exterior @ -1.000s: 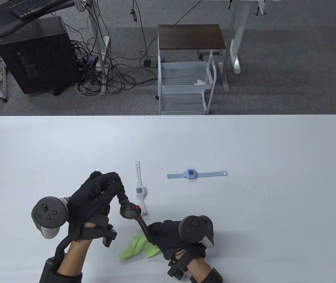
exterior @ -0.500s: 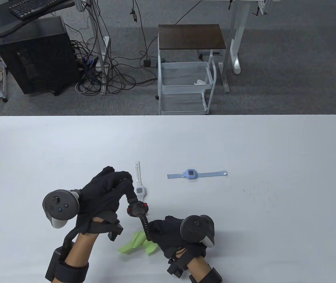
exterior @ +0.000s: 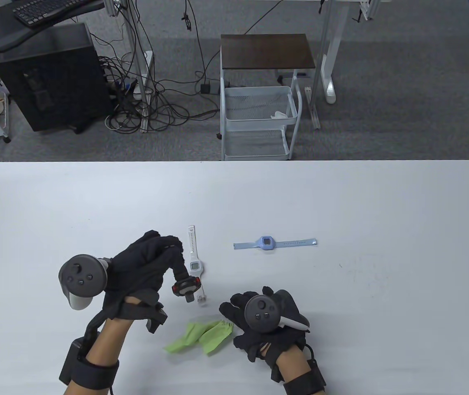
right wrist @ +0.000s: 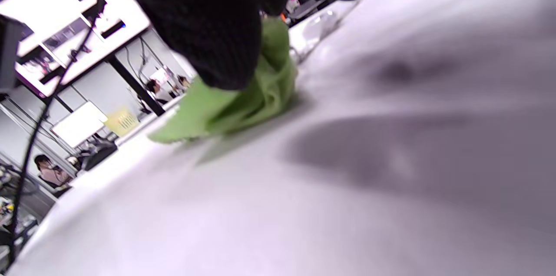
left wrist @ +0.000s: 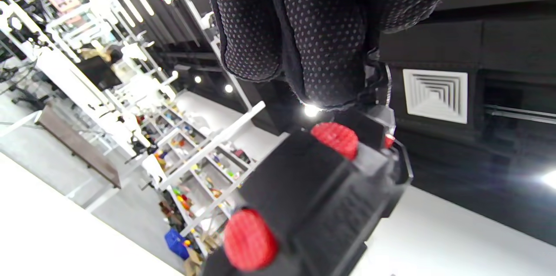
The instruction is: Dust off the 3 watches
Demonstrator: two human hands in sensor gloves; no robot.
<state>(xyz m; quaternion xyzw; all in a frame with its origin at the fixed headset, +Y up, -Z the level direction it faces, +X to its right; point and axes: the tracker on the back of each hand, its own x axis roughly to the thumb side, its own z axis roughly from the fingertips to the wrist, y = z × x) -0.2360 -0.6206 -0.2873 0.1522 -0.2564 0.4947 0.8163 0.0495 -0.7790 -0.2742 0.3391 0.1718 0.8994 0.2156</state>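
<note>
The white watch (exterior: 194, 263) is lying just beside the left hand (exterior: 144, 267); the blue watch (exterior: 266, 242) is sitting apart, open table (exterior: 382, 214) spreading around it.

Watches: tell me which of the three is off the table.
The black watch with red buttons, gripped by its strap in the left hand. The white watch and the blue watch both lie flat on the table, untouched.
</note>
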